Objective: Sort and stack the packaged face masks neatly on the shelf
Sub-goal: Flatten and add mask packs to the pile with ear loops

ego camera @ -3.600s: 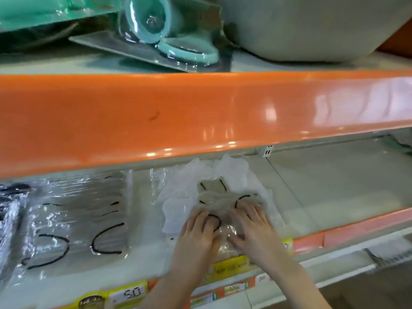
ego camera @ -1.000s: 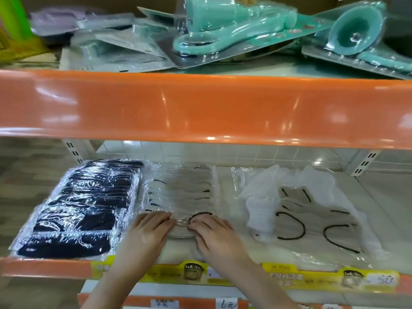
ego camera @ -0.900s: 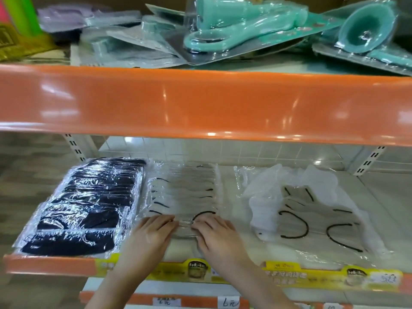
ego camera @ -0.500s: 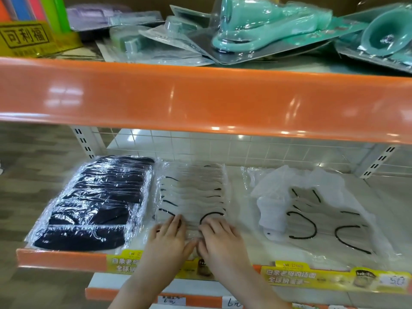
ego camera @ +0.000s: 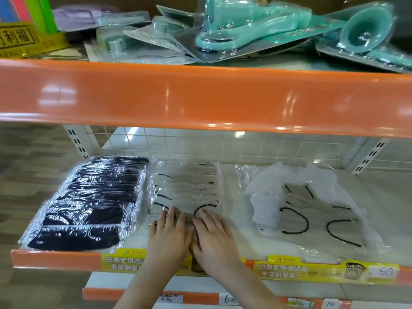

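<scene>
Three groups of packaged masks lie on the white shelf (ego camera: 383, 197). A row of black masks in clear bags (ego camera: 89, 201) fills the left. In the middle sits an overlapping row of white masks with black ear loops (ego camera: 187, 186). A looser, rumpled pile of white masks (ego camera: 307, 210) lies to the right. My left hand (ego camera: 168, 235) and right hand (ego camera: 214, 237) rest flat side by side, palms down, on the front package of the middle row. Their fingers are spread and nothing is gripped.
An orange shelf lip (ego camera: 200, 99) overhangs above, carrying teal blister-packed goods (ego camera: 240, 25) and a yellow box (ego camera: 20, 39). Yellow price labels (ego camera: 323, 270) run along the front rail. A wire grid (ego camera: 223, 143) backs the shelf. The aisle floor (ego camera: 26, 157) lies to the left.
Both hands moved from the rumpled right pile to the middle row. In the last second they slid together and flattened onto its front package, while the view shifted slightly left.
</scene>
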`<control>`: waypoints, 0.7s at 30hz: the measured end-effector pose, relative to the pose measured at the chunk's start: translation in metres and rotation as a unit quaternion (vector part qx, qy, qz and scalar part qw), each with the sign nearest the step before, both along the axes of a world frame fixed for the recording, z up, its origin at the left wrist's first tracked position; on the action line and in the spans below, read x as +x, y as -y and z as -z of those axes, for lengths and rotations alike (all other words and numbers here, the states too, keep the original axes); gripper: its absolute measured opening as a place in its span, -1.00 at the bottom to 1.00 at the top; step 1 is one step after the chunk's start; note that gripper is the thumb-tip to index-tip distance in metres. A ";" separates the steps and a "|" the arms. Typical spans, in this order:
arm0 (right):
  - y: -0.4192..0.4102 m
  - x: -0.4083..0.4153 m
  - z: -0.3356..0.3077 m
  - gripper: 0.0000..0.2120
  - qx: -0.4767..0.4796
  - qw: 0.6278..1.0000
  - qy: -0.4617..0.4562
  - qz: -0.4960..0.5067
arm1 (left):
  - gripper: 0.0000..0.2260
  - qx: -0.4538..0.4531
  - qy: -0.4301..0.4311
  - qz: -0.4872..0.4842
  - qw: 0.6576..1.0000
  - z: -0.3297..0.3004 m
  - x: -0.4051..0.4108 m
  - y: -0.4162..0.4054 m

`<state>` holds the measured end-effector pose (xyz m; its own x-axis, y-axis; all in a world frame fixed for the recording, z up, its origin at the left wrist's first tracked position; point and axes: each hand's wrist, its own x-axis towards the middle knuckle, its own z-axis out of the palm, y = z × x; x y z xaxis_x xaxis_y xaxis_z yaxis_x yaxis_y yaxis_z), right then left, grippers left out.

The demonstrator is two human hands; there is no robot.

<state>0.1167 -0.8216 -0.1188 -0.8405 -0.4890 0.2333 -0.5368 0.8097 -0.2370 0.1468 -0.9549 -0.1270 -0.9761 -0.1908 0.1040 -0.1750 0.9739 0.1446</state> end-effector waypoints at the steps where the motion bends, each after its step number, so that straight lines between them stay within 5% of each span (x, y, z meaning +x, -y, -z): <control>1: -0.001 0.000 -0.002 -0.60 -0.010 1.000 -0.002 -0.004 | -0.28 -0.003 -0.001 -0.003 1.000 -0.001 0.000 -0.002; 9: -0.057 -0.015 -0.018 -0.83 -0.068 0.994 -0.062 0.056 | -0.60 -0.006 -0.088 0.054 0.995 -0.028 -0.008 -0.049; 21: -0.198 -0.029 -0.013 -0.67 -0.062 0.980 -0.106 0.157 | -0.74 0.033 -0.195 0.196 0.961 -0.015 -0.049 -0.175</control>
